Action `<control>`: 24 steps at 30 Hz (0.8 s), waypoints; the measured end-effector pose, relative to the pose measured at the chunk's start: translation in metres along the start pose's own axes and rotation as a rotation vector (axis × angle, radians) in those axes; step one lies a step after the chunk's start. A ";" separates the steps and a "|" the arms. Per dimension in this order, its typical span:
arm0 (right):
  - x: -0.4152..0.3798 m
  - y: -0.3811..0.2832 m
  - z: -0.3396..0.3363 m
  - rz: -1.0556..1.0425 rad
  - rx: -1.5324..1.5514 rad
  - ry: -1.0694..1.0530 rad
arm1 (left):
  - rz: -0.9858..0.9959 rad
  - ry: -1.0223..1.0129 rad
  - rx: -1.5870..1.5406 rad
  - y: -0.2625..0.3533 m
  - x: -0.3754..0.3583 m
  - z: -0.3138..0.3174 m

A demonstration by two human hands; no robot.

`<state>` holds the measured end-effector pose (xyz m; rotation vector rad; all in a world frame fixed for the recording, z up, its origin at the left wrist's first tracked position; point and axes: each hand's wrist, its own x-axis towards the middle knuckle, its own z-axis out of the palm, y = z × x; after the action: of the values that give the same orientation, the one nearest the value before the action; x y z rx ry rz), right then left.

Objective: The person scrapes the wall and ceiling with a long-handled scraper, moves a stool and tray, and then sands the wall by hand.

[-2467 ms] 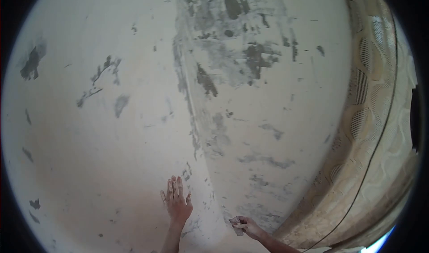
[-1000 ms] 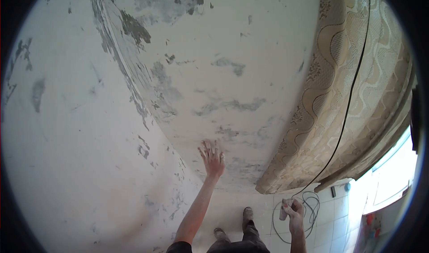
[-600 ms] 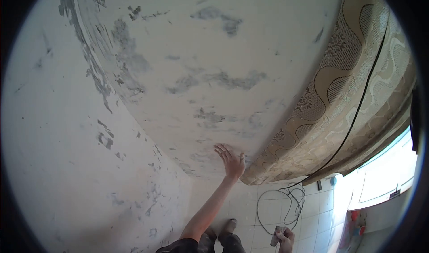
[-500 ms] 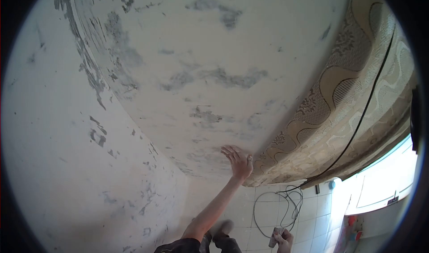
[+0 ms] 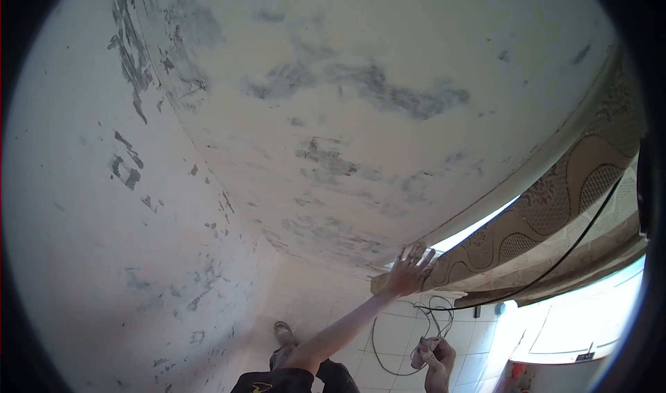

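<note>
Right hand's [image 5: 438, 360] grip clamped on pale grey pad [image 5: 422, 351], lower right of frame; dusty, blocky, long axis slanting lower left to upper right, pad sticking out left of fingers. Left hand [image 5: 409, 274] above, fingers apart, at patterned curtain's [image 5: 494, 249] edge.

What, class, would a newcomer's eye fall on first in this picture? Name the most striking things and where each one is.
First, the pale wall ahead, blotched with ragged grey patches. Next, the patterned curtain along the right, with the left hand spread at its lower end, beside a bright gap. Below, the right hand holds a small greyish piece.
</note>
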<state>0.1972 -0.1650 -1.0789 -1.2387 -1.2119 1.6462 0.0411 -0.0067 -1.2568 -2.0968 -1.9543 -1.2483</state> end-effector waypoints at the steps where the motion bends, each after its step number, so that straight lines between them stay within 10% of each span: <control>1: 0.006 -0.001 0.003 0.003 -0.002 -0.004 | -0.044 0.010 0.040 -0.008 -0.006 -0.001; 12: 0.054 0.057 0.050 0.024 -0.078 -0.002 | -0.213 -0.134 0.214 -0.155 -0.104 -0.009; 24: 0.118 0.200 0.082 0.030 -0.054 -0.110 | -0.241 0.153 0.315 -0.336 -0.206 0.014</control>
<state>0.0833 -0.1333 -1.2949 -1.2176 -1.3186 1.7334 -0.2149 -0.0974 -1.5431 -1.6126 -2.2104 -1.0105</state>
